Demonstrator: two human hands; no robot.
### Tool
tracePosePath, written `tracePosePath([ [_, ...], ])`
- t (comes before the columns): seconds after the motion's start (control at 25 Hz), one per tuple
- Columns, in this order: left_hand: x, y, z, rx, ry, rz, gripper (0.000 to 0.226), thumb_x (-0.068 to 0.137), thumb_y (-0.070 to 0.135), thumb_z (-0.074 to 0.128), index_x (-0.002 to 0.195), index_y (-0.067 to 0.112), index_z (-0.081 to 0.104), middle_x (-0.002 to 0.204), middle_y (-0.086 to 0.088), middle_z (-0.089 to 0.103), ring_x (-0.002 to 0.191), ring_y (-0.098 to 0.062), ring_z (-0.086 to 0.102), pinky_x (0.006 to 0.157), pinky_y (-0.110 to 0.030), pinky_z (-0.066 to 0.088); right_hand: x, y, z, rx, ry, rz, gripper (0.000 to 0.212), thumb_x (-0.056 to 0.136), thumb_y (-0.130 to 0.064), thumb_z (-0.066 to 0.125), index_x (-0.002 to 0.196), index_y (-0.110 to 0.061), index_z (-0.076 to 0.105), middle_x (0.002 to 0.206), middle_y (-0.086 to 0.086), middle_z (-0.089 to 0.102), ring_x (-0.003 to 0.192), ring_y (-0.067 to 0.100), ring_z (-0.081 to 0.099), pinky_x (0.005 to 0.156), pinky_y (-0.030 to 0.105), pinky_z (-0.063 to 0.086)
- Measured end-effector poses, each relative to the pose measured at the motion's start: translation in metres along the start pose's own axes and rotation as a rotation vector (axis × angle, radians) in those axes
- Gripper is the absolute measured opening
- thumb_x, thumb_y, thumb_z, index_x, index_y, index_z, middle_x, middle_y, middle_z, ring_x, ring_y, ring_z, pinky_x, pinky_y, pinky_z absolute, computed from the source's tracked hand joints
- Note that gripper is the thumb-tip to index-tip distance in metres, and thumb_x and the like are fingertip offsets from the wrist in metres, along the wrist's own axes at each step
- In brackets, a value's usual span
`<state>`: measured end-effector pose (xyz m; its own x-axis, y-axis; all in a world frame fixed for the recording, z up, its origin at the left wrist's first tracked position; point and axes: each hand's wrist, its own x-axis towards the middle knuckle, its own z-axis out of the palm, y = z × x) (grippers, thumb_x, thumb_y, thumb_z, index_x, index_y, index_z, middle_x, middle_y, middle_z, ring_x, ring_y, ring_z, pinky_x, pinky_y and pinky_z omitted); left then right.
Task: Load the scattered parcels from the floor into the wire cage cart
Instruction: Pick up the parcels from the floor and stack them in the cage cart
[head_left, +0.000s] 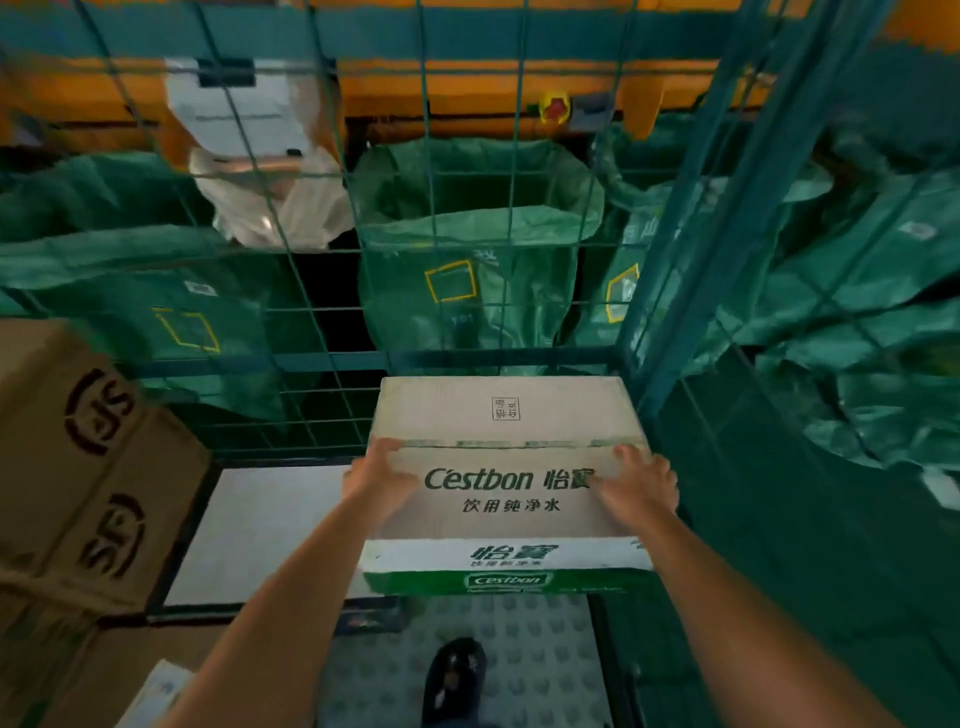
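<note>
A cardboard Cestbon water carton (504, 415) with green print sits low in the right rear corner of the green wire cage cart (332, 358). My left hand (382, 475) rests on the carton's top left part, fingers reaching to the taped seam. My right hand (639, 486) lies flat on the top right part, fingers spread. Whether the carton touches the cart's pale floor panel (270, 525) is hidden by the carton itself. A large brown parcel (88, 467) with round black logos stands in the cart's left side.
Behind the mesh hang several open green sacks (472, 223) and a white plastic bag (280, 208) under an orange rail (467, 88). More green sacking (857, 312) crowds the right side. My dark shoe (454, 680) stands on studded grey flooring at the cart's open front.
</note>
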<state>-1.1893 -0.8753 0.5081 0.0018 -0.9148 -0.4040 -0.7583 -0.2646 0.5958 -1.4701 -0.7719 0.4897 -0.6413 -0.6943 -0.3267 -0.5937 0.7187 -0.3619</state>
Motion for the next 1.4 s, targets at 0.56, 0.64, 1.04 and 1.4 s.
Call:
tracePosePath([
  [0.56,0.136,-0.043,0.11,0.194,-0.228,-0.014,0.057,0.086,-0.003,0.052,0.135,0.023,0.04,0.133,-0.014,0.031,0.123,-0.033,0.039,0.101,-0.042,0.044,0.134,0.031,0.108,-0.074,-0.214,-0.026,0.066,0.089,-0.028,0.061,0.145,-0.016,0.029,0.154,0.018,0.001,0.139,0.034,0.019,0.115,0.038,0.026],
  [0.64,0.141,-0.048,0.114,0.233,-0.246,-0.007,0.058,0.089,-0.002,0.052,0.14,0.021,0.036,0.135,-0.015,0.028,0.125,-0.033,0.038,0.102,-0.041,0.043,0.138,0.031,0.112,-0.131,-0.209,-0.032,0.067,0.092,-0.032,0.057,0.148,-0.019,0.025,0.155,0.017,-0.004,0.142,0.034,0.014,0.117,0.04,0.023],
  [1.04,0.082,-0.011,0.067,0.21,-0.171,0.068,0.046,0.094,0.012,0.053,0.14,0.016,0.045,0.141,-0.013,0.041,0.117,-0.029,0.052,0.093,-0.034,0.05,0.063,-0.002,0.055,0.052,-0.193,0.012,0.06,0.095,-0.03,0.056,0.148,-0.015,0.032,0.151,0.016,0.025,0.132,0.033,0.039,0.108,0.042,0.04],
  [1.4,-0.128,-0.004,-0.025,0.15,-0.07,0.198,0.039,0.096,0.009,0.048,0.134,0.013,0.05,0.136,-0.01,0.051,0.102,-0.022,0.054,0.075,-0.028,0.042,-0.14,-0.008,-0.046,0.258,-0.175,-0.145,0.048,0.099,-0.026,0.051,0.144,-0.013,0.039,0.138,0.01,0.051,0.083,0.017,0.053,0.07,0.025,0.041],
])
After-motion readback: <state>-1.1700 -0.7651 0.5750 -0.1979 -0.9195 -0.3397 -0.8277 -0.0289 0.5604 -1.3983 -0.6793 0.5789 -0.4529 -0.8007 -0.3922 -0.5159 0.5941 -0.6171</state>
